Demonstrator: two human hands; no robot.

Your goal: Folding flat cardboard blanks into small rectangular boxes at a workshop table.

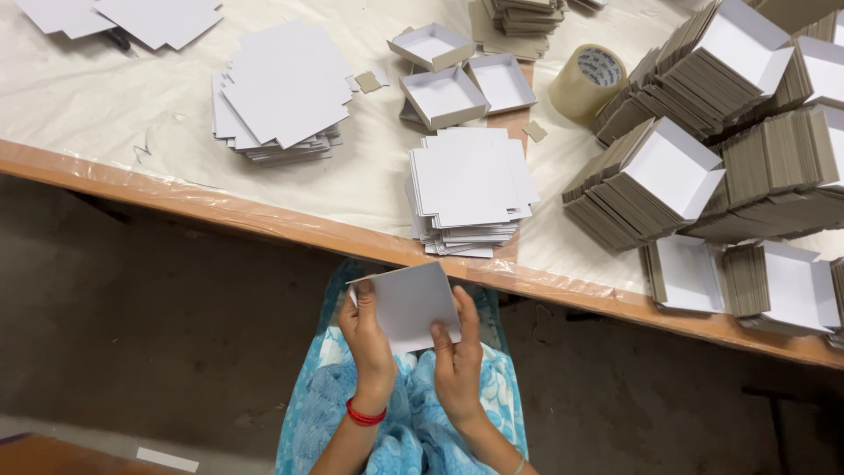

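Both hands hold one flat white card blank over the lap, just below the near table edge. Left hand pinches the blank's left side, thumb on its face; a red bangle sits at that wrist. Right hand grips the lower right corner, fingers closed against the card. Blank tilted, one corner toward the table. On the plastic-covered tabletop, directly beyond the hands: a stack of like white blanks at the edge. Further left, a second, looser stack. Behind the near stack, three folded open trays, touching one another. Right of those, a roll of clear tape. Far right: rows of nested trays, leaning.
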